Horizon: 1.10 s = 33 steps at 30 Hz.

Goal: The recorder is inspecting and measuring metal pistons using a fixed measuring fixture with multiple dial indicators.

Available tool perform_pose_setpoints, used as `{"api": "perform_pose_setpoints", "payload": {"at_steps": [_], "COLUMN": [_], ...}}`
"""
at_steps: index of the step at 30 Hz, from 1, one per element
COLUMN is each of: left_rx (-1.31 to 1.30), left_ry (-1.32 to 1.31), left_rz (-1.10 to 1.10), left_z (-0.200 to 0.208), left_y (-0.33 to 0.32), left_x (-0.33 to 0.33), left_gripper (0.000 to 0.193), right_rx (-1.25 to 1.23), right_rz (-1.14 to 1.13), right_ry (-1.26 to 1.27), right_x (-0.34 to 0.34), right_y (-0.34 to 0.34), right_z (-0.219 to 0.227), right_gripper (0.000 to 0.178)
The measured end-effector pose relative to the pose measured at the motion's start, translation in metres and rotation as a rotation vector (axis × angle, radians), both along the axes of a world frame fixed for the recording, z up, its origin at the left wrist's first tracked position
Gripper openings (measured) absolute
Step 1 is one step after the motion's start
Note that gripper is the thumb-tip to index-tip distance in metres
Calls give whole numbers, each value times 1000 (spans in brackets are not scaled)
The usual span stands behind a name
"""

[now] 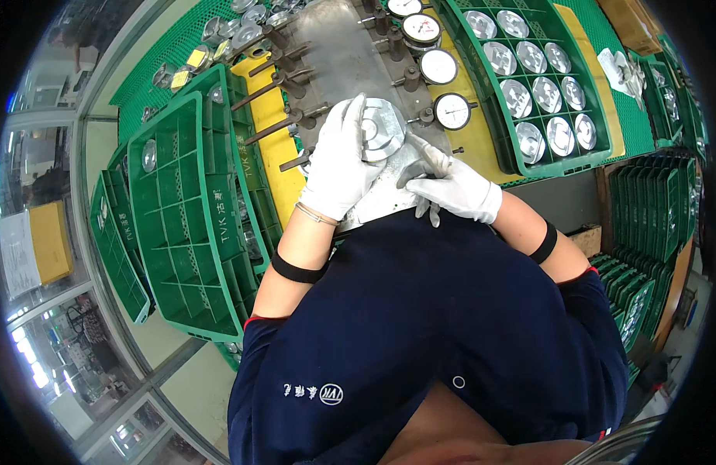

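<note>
My left hand (338, 167), in a white glove, is closed around the side of a round silver metal piston (383, 130). The piston's machined face with its stepped recess is turned up toward me. At its lower right is my right hand (453, 184), also gloved, with thumb and forefinger apart and the forefinger reaching to the piston's edge. Grey smudges mark that glove. Beyond both hands lies a steel gauge plate (338, 46), flanked by metal posts. Along its right side stand several round dial gauges (452, 111).
On the right, a green divided tray (598, 159) holds rows of pistons. A mostly bare green tray (191, 225) leans at the left beside other trays. Loose pistons (245, 35) lie on green matting at the far left. Stacked green trays (645, 205) stand at the right.
</note>
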<state>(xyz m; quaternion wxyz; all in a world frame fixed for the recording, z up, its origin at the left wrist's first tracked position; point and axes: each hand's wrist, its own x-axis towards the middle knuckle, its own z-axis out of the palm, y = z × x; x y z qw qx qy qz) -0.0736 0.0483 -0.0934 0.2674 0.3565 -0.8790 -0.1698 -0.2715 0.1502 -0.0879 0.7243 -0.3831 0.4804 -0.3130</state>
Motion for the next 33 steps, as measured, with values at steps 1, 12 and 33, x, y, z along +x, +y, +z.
{"api": "perform_pose_setpoints", "payload": {"at_steps": [1,12,33], "left_rx": [1,-19,-8], "left_ry": [0,15,110], "left_rz": [-3,47,-29], "left_z": [0,-1,46], "left_y": [0,4,38], "left_x": [0,-5,-1], "left_gripper": [89,87,72], "right_rx": [0,19,-125], "right_rz": [3,-2,-120], "right_ry": [4,-13,-202], "right_x": [0,0,-8], "right_y": [0,-1,4], "right_z": [1,-2,24], "right_gripper": [83,91,66]}}
